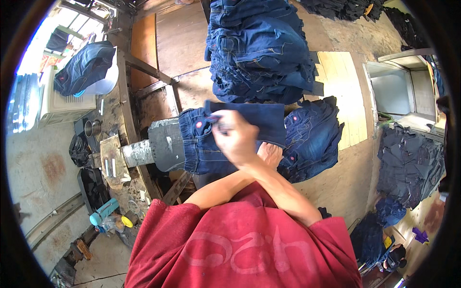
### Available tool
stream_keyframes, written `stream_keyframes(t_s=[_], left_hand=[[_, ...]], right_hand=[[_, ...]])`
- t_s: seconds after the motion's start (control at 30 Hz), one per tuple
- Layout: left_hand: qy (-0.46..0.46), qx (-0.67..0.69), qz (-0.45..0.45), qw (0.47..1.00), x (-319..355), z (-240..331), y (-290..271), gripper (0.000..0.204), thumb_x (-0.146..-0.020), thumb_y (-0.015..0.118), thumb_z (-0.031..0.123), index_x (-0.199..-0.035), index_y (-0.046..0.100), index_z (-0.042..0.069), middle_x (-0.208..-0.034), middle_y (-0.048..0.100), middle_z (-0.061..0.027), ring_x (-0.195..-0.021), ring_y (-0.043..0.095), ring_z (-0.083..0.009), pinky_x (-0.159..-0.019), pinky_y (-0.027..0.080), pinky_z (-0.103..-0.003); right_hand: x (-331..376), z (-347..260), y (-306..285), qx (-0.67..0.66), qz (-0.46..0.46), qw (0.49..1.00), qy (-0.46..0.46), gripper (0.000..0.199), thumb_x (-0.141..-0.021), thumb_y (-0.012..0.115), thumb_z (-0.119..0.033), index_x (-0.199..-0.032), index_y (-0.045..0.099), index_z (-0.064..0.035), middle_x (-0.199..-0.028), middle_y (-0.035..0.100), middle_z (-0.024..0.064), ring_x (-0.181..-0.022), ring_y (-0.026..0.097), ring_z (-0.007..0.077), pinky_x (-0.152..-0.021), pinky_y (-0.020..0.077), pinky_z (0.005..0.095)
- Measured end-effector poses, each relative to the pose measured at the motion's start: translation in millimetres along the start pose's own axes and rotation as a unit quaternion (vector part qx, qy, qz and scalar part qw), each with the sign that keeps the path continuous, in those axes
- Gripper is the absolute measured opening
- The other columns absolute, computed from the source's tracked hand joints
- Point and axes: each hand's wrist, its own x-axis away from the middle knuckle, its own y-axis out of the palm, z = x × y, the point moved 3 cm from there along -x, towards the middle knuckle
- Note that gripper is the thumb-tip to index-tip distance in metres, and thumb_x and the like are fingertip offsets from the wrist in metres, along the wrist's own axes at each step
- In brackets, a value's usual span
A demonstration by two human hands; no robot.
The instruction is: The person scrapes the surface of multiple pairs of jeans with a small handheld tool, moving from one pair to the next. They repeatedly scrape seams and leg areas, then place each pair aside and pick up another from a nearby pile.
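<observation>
Over denim garment (206,150) | forearms (285,192) crossed | right hand (236,137) blurred, curled; left hand (270,154) lower | both grips: can't say

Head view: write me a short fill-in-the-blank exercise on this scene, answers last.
In the picture, the right hand lies to the ___ of the left hand.
The right forearm crosses ___ the left forearm.
The denim garment beneath the right hand is dark ___.
The person's T-shirt is coloured ___.
Missing: left; over; blue; red.
</observation>
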Motion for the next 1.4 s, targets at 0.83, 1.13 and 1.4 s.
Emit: stream_keyframes(t_s=[0.83,1.13,1.4], left_hand=[[-0.134,0.01,-0.169,0.976,79,-222,-212,0.1,-0.09,0.079,0.058,-0.165,0.043,0.002,-0.174,0.04,-0.0151,-0.164,0.028,-0.0427,-0.134,0.025,-0.055],[-0.1,0.103,-0.11,0.983,-112,-154,-104,0.113,-0.083,0.068,0.087,-0.134,0.059,-0.014,-0.115,0.073,-0.0261,-0.107,0.073,-0.0416,-0.092,0.059,-0.046],[-0.005,0.2,-0.226,0.953,-157,-203,-58,0.067,-0.092,0.073,0.072,-0.092,0.079,0.005,-0.091,0.078,-0.0236,-0.083,0.079,-0.0447,-0.073,0.064,-0.05]], right_hand=[[40,33,-243,0.271,0.093,0.893,0.348,0.026,-0.112,0.064,-0.027,-0.116,0.06,-0.0021,-0.091,0.071,0.0216,-0.085,0.076,0.0387,-0.067,0.0565,0.0522],[84,38,-75,0.208,0.019,0.971,0.113,0.023,-0.098,0.078,-0.013,-0.12,0.071,-0.0112,-0.093,0.08,0.0084,-0.071,0.077,0.0265,-0.063,0.0614,0.0379],[66,82,-29,0.289,0.056,0.95,0.1,0.028,-0.091,0.082,-0.009,-0.119,0.079,-0.0082,-0.079,0.075,0.0034,-0.059,0.069,0.02,-0.056,0.0564,0.0336]])
